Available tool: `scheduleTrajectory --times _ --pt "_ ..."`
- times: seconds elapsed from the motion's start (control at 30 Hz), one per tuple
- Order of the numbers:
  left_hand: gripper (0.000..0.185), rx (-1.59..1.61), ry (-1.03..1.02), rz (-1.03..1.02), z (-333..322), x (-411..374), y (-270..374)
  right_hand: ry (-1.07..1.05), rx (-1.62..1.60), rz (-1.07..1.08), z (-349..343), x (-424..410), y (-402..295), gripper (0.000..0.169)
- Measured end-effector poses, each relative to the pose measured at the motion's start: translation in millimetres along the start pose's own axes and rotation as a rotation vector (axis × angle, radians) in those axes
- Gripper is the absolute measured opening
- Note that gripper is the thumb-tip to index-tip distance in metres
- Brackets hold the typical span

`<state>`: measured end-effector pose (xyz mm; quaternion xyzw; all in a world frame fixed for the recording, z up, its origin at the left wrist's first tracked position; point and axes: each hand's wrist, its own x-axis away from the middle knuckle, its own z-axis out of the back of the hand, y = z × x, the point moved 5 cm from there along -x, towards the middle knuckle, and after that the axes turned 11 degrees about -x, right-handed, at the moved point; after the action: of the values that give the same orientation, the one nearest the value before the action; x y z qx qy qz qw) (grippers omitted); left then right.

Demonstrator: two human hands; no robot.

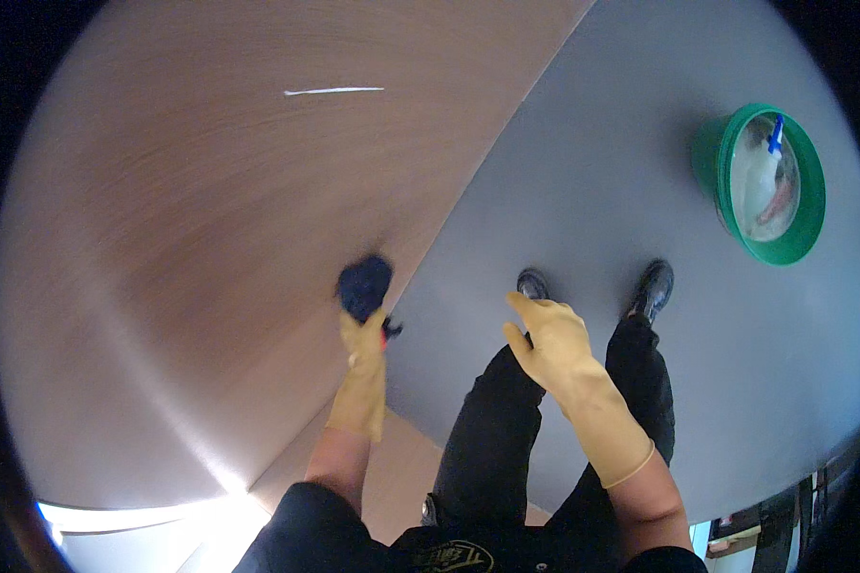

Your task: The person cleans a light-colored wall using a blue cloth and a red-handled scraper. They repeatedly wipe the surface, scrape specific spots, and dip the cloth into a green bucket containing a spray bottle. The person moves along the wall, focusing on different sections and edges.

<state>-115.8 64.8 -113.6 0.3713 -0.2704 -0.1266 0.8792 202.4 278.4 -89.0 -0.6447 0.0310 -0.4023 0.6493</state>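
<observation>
My left hand (362,340), in a long yellow rubber glove, grips a dark blue cloth or pad (365,288). The pad is blurred and lies against the brown wall surface (258,215), near its lower edge. Beside the glove shows a small red and black part (388,331), too blurred to name. My right hand (555,342), in a matching glove, holds nothing; its thumb and forefinger stand apart in front of my legs. How the left fingers wrap the pad is partly hidden.
On the grey floor (688,401) at the right stands a green bucket (731,154). Inside it are cloudy liquid, a white bottle (760,179) with a blue top and a reddish item (777,201). A white streak (333,91) marks the wall. My black shoes (656,285) stand near the wall.
</observation>
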Motion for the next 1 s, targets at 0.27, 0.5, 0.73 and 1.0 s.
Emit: scheduleTrajectory --times 0.27,0.5,0.73,1.0 --pt "0.055 0.143 -0.021 -0.064 -194 -54 95 -0.567 0.541 -0.17 -13 -116 8 0.035" --pt "0.052 0.303 -0.073 -0.312 -211 -53 100 -0.174 0.516 0.019 33 -182 9 0.034" --pt "0.048 0.472 -0.157 -0.445 -187 -6 101 -0.229 -1.019 0.22 39 -175 -14 0.064" --pt "0.052 0.409 -0.485 -0.845 -203 -27 155 -0.284 -1.028 0.487 29 -149 -54 0.044"
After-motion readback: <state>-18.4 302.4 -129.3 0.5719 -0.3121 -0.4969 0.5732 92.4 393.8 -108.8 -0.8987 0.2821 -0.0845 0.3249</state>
